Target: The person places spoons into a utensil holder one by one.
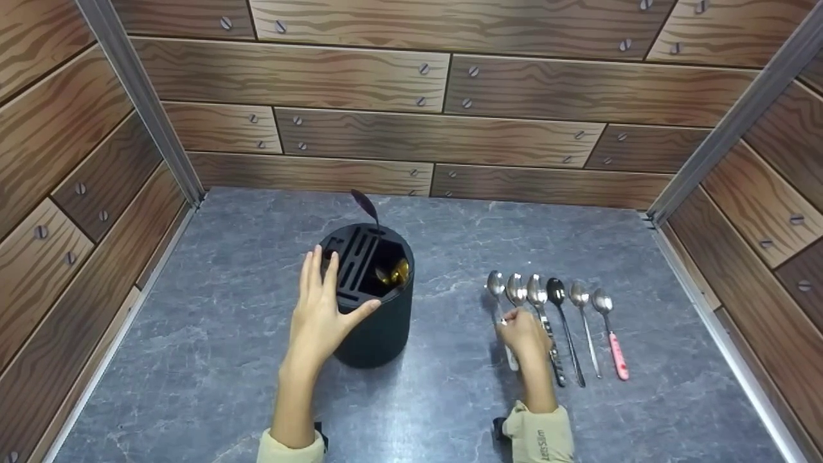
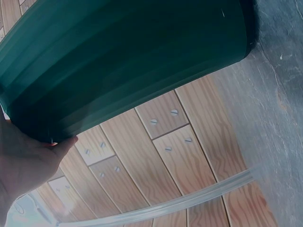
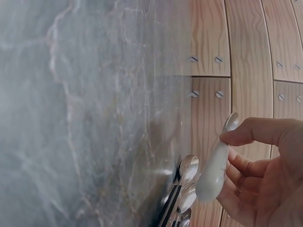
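A dark cylindrical utensil holder (image 1: 373, 334) with a slotted top stands left of the middle. My left hand (image 1: 316, 315) spreads over its near left rim, fingers straight and thumb out; in the left wrist view, fingertips are at the wall. Gold spoons (image 1: 400, 272) lie in the holder's large compartment, and a dark spoon (image 1: 365, 204) sticks up from the far edge. My right hand (image 1: 526, 333) pinches a white-handled spoon (image 3: 214, 172) between thumb and fingers, at the left end of a spoon row. The hand partly hides the neighbouring spoon (image 1: 516, 289).
To the right of the hand lie a spoon with a patterned handle (image 1: 537, 289), a black spoon (image 1: 557, 292), a silver spoon (image 1: 580, 296) and a pink-handled spoon (image 1: 618, 357). Wood-patterned walls (image 1: 360, 135) enclose the grey marbled table (image 1: 193, 360) at the back and sides.
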